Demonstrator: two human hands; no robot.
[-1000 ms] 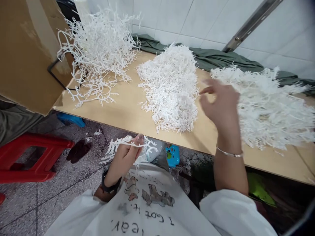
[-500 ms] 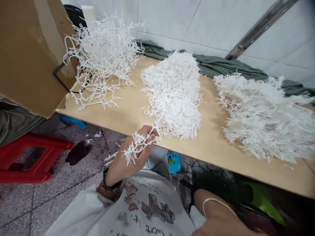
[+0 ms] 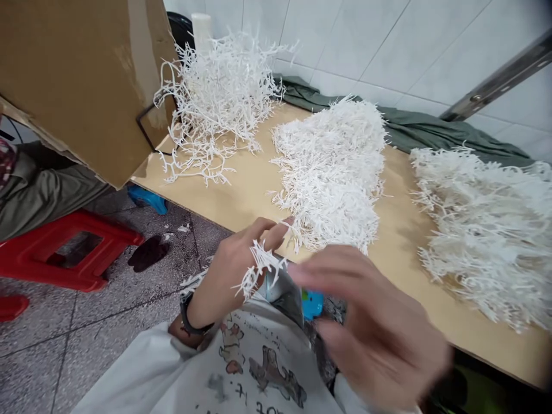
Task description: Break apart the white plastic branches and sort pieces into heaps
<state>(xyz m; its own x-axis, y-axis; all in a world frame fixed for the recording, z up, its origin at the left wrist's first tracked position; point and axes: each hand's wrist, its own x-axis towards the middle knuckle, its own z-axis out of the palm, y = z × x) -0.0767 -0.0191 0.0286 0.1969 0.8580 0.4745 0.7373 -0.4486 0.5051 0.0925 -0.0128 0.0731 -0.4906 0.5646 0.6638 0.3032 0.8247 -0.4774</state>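
Note:
My left hand (image 3: pixel 233 267), with a dark band at its wrist, is closed around a white branching plastic-like sprig (image 3: pixel 263 261) at the table's front edge. Part of the sprig hangs over the fingers. My right hand (image 3: pixel 379 322), smeared by motion, is close to the camera, its thumb apart from the fingers and nothing visible between them. Its fingertips are just right of the sprig. Beyond both hands lies a dense heap of white sprigs (image 3: pixel 332 167). A looser tangle of white branches (image 3: pixel 224 92) sits at the left, and another sprig pile (image 3: pixel 491 230) at the right.
A cardboard box (image 3: pixel 86 75) stands at the table's (image 3: pixel 245 190) left end. Green cloth (image 3: pixel 414 126) runs along the tiled wall. A red stool (image 3: pixel 69 253) is on the floor at left, near a person's trouser leg (image 3: pixel 47 184). A white cylinder (image 3: pixel 202 29) stands behind the tangle.
My right hand has risen from the lower right to beside the sprig. My left hand still holds the sprig, which is turned differently. The view has shifted left.

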